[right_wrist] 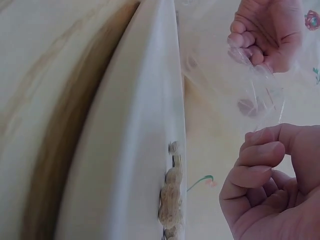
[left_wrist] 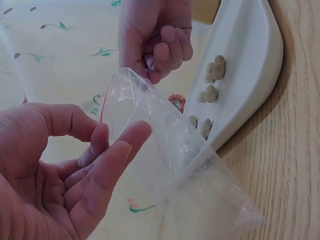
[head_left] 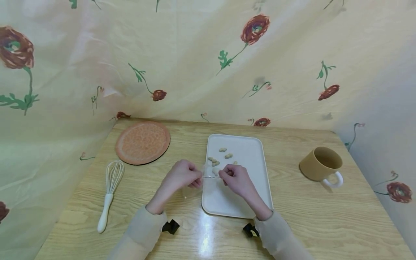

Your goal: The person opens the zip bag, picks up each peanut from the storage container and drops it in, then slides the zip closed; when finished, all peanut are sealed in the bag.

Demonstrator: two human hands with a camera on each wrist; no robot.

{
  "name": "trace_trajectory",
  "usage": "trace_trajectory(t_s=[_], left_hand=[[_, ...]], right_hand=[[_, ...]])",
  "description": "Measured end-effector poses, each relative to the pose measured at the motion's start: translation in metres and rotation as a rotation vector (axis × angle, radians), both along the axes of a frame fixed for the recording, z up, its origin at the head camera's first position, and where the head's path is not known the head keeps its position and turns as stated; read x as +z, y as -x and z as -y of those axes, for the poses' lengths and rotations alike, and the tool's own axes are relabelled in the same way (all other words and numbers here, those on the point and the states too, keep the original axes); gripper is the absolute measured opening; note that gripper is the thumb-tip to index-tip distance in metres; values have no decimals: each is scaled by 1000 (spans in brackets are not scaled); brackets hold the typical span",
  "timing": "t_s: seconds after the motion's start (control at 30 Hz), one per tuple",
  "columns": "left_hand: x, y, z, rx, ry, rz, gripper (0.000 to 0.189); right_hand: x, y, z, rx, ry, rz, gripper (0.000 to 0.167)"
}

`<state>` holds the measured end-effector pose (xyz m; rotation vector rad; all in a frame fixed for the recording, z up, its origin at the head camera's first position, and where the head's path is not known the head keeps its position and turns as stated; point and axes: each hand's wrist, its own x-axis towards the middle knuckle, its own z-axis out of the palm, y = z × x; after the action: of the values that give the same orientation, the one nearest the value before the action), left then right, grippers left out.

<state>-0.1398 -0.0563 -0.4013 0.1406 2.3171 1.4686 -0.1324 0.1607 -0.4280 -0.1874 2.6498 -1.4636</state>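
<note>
A clear zip bag point(left_wrist: 175, 160) with a red line along its mouth is stretched between both hands. My left hand point(head_left: 185, 175) pinches one end of the mouth between thumb and fingers. My right hand point(head_left: 238, 180) pinches the other end, its remaining fingers curled in. The bag's body hangs below the left hand in the left wrist view, see-through, with no contents showing. Beneath and behind the hands lies a white rectangular tray point(head_left: 237, 202), with several peanuts in their shells point(head_left: 229, 156) on its far left part. The right hand is over the tray, the left just beyond its left edge.
To the left are a round orange-brown mat point(head_left: 143, 142) and a whisk point(head_left: 110, 195) with a white handle. A tan mug point(head_left: 313, 166) with a white handle stands at the right. Floral cloth point(head_left: 195, 65) hangs behind the wooden table point(head_left: 312, 213).
</note>
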Motion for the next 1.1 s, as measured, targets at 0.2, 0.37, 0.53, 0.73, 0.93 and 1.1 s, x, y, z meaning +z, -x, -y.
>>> trace_trajectory(t_s=[0.2, 0.37, 0.53, 0.73, 0.93, 1.1], left_hand=[[2, -4, -4, 57, 126, -41, 21], [3, -6, -7, 67, 233, -108, 31], [1, -7, -6, 34, 258, -160, 34], [-2, -4, -3, -26, 199, -163, 35], [-3, -3, -4, -42, 147, -170, 31], [-6, 0, -6, 59, 120, -355, 15]], right_hand=[[0, -2, -1, -6, -21, -18, 19], [1, -3, -1, -8, -39, -25, 19], [1, -3, 0, -11, -22, -20, 19], [1, -3, 1, -10, 26, 15, 18], [1, -3, 1, -4, 46, 17, 18], [0, -2, 2, -7, 59, 23, 18]])
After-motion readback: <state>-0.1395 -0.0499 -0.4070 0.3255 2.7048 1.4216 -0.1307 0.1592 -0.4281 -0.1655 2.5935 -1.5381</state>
